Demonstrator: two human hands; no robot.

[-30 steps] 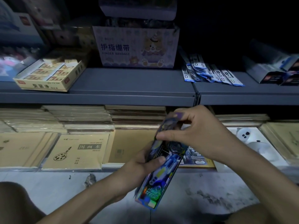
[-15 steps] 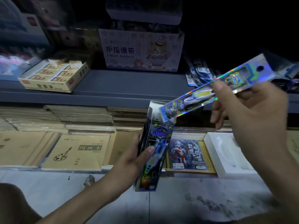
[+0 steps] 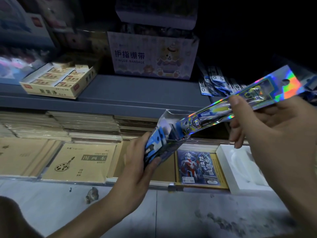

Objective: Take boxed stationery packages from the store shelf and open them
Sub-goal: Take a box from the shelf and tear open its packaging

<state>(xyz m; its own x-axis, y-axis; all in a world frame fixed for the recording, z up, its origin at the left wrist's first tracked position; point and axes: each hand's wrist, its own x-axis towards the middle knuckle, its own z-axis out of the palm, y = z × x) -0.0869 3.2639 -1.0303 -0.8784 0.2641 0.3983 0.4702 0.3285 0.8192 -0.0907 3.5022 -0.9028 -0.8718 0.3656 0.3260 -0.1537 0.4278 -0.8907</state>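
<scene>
My left hand (image 3: 137,166) grips a long blue printed box (image 3: 160,140) near its open upper end, tilted up to the right. A shiny holographic inner card (image 3: 240,103) with a pen-like item on it sticks out of that open end, slanting up to the right. My right hand (image 3: 272,133) holds the card near its upper part, thumb on top. Only the card's lower tip is still inside the box mouth.
A grey shelf (image 3: 140,93) carries a yellow eraser box (image 3: 58,83), a finger-bandage carton (image 3: 152,54) and blue packets (image 3: 217,83). Below lie tan sketchbooks (image 3: 80,160), a hero-print pack (image 3: 197,167) and a white foam tray (image 3: 243,170). Grey floor (image 3: 171,212) runs in front.
A second ago both hands held the box with its end shut. The end came open and my right hand drew the holographic card out up and to the right; since then little has moved.
</scene>
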